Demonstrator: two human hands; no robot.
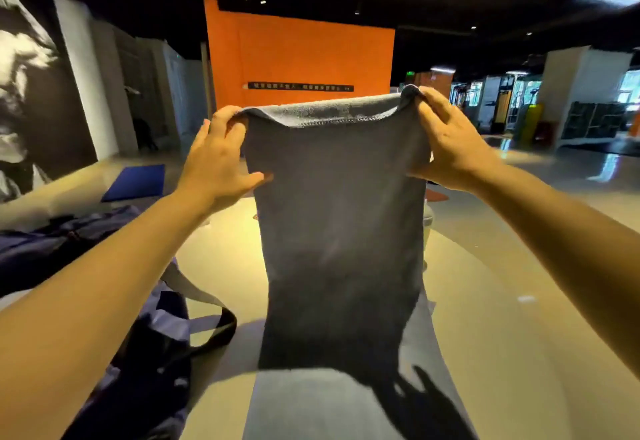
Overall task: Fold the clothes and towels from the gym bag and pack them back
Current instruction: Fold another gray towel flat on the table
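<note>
A grey towel (pixel 341 218) is held up by its top corners, evidently so that it hangs flat for folding. The left hand (pixel 216 159) pinches the left corner, its other fingers (pixel 254 176) spread against the cloth. The right hand (pixel 450 142) is curled round the bunched right corner. Both arms are extended forward. A dark gym bag (pixel 152 353) lies low left, apparently on a pale desk (pixel 485 318); blur leaves this uncertain.
</note>
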